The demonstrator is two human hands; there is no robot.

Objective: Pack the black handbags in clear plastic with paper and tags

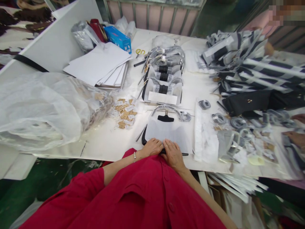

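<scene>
A black handbag [143,140] lies on the table right in front of me, with a pale sheet [166,131] over most of its face. At its top are a handle in clear wrap [166,108] and a black flap tab [165,118] with a metal clasp. My left hand [152,146] is closed on the bag's near edge, fingers bent over the sheet. Beside it, almost touching, my right hand [173,154] grips the same edge, its fingers lying on the sheet. Both thumbs are hidden. A wrapped strap coil [185,116] rests by the handle.
Several wrapped handbags [163,89] stand in a row beyond. Left are cardboard tags [125,113], a plastic bag [43,109], white sheets [97,62], a blue box [118,38] and yellow-handled scissors [140,51]. Right are white sleeves [206,140], strap coils [219,118] and piled black bags [252,101].
</scene>
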